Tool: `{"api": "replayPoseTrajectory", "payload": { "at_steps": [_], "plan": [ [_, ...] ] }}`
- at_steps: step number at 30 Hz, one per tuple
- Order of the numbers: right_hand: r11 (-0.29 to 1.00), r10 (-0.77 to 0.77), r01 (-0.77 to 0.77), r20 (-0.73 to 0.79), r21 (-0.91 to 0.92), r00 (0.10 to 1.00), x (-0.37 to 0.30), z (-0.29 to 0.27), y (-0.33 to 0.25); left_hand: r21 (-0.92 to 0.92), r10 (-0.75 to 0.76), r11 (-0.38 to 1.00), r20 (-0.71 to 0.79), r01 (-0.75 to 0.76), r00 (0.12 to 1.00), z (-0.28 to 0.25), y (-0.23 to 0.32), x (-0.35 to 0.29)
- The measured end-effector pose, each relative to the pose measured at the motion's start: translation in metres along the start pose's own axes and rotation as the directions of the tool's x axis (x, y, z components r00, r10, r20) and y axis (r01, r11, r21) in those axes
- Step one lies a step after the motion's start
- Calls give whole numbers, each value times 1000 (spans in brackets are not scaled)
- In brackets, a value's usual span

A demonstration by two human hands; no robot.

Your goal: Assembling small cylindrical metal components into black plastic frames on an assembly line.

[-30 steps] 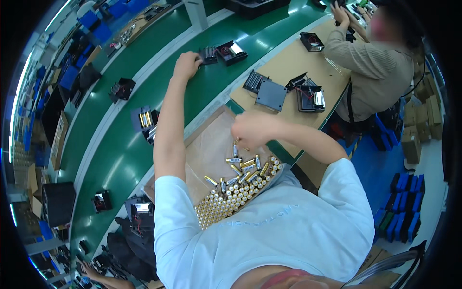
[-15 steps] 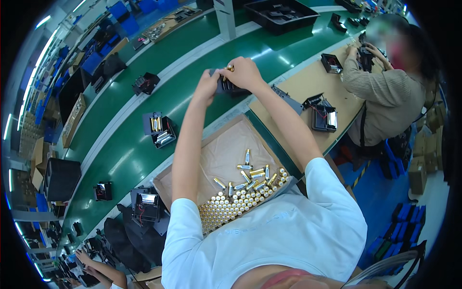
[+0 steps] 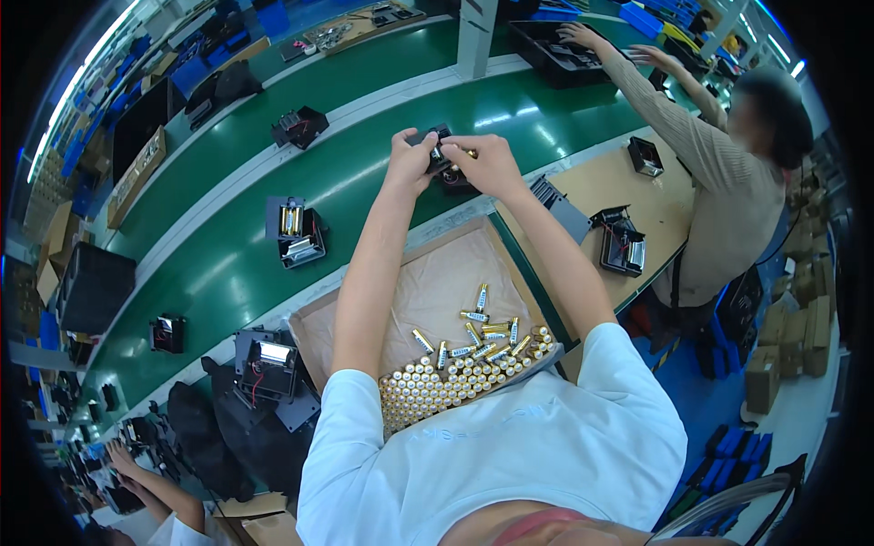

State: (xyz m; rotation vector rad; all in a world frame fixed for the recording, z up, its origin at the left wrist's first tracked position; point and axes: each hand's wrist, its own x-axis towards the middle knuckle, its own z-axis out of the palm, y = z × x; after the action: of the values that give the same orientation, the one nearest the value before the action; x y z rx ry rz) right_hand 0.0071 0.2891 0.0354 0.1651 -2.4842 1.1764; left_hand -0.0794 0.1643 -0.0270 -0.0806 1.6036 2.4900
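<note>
Over the green conveyor, my left hand (image 3: 411, 166) grips a small black battery holder (image 3: 439, 138), which is tilted up and partly covered by the fingers. At its right side, my right hand (image 3: 490, 166) is closed, with the gold end of a battery (image 3: 472, 154) showing at the fingertips. How far that battery sits in the holder is hidden. A black case (image 3: 458, 185) lies on the belt just under my hands. Nearer my body rests a shallow cardboard box (image 3: 364, 289) with upright batteries (image 3: 437, 393) in rows and several loose ones (image 3: 482, 298) lying on top.
Black cases with battery holders (image 3: 297, 238) stand along the green conveyor (image 3: 218, 264). To the right, a tan table (image 3: 583, 173) carries an open black case (image 3: 623, 247) and grey-black panels. A co-worker (image 3: 728, 182) stands beside it, arms stretched toward a large black bin (image 3: 546, 64).
The battery holder is now tilted up, with my right fingers at its right side. The co-worker's hands have gone from a black case to the large bin. The whole view has shifted slightly.
</note>
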Motion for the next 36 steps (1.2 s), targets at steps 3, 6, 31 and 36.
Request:
{"api": "replayPoseTrajectory", "payload": {
  "at_steps": [3, 6, 31, 36],
  "plan": [
    [998, 32, -29, 63, -57, 997, -5, 8, 6, -15, -41, 999, 22, 41, 999, 0, 2, -1],
    [992, 69, -56, 114, -111, 991, -5, 8, 10, -20, -78, 997, 49, 79, 996, 0, 6, -3],
    [971, 231, -223, 94, -90, 968, 48, 19, 50, 256, 97, 959, 111, -123, 989, 1, 2, 1],
    [952, 186, -161, 72, -262, 980, 36, 28, 54, 318, 118, 937, 100, -144, 988, -2, -4, 1]
  ]
}}
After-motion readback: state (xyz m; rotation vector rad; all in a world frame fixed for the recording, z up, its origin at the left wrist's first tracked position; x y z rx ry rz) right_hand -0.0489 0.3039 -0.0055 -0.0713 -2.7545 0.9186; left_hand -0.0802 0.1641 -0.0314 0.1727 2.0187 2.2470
